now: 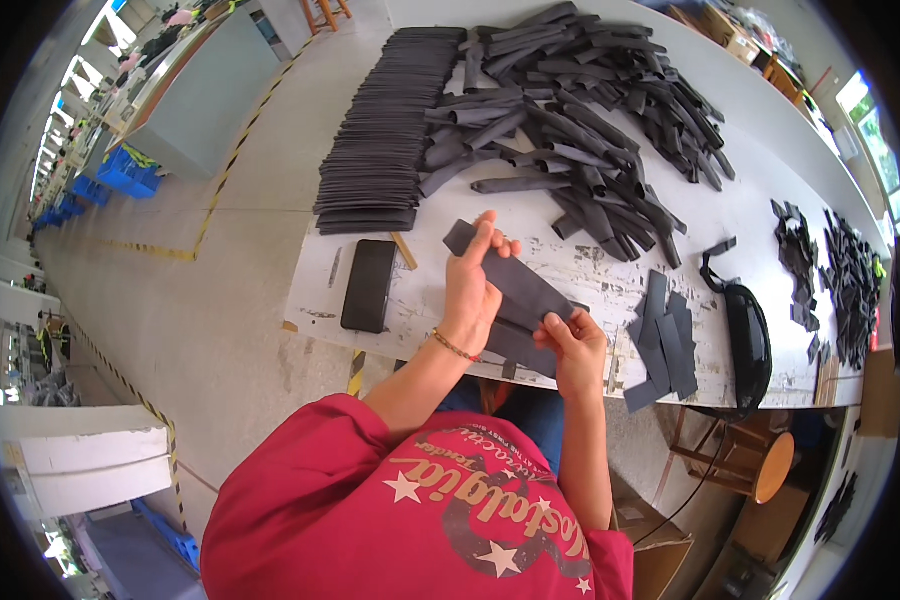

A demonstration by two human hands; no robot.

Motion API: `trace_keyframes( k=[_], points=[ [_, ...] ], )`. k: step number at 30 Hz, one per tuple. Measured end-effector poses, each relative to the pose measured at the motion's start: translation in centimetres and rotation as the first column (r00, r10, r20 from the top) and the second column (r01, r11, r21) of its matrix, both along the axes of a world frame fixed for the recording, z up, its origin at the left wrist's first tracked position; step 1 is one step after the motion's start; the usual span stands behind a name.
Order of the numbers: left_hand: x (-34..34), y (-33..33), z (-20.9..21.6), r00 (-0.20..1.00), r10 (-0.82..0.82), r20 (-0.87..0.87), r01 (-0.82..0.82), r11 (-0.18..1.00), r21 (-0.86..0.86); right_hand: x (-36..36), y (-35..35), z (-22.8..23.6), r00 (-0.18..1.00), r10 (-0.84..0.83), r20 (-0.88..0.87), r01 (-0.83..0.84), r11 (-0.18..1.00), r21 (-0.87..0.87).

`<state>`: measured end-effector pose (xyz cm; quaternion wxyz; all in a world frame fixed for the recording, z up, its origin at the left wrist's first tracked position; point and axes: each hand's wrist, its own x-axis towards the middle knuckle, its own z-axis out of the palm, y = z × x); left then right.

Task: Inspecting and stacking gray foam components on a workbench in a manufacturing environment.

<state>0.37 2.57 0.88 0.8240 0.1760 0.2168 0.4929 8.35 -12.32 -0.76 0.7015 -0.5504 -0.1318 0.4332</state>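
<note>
Slantwise above the front edge of the white table (425, 300), a flat black strip (522, 284) of thin material stretches between my hands. My left hand (473, 292) grips its upper left part, thumb on top and fingers curled around it. At the lower right end, my right hand (578, 352) pinches it between thumb and fingers. Beneath is a second black piece (520, 348), partly hidden; whether a hand touches it is unclear. Beyond my hands lie a long neat stack of flat black strips (382, 130) and a loose heap of curled black strips (580, 125).
Left of my hands lies a black phone-like slab (368, 286) beside a narrow wooden stick (404, 251). To the right are several flat black pieces (662, 345) and a glossy black strapped thing (747, 345). A wooden stool (773, 468) stands below the table's right end.
</note>
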Motion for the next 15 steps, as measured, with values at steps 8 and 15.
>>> trace_keyframes(
  k=[8, 15],
  points=[
    [-0.4, -0.4, -0.9, 0.999, 0.008, 0.040, -0.006, 1.000, -0.031, -0.7, -0.3, 0.1, 0.997, -0.014, -0.082, 0.014, 1.000, 0.011],
    [-2.1, -0.5, -1.0, 0.992, -0.127, -0.022, 0.125, 0.989, -0.074, 0.3, -2.3, 0.5, 0.997, -0.074, -0.035, 0.074, 0.997, -0.001]
  ],
)
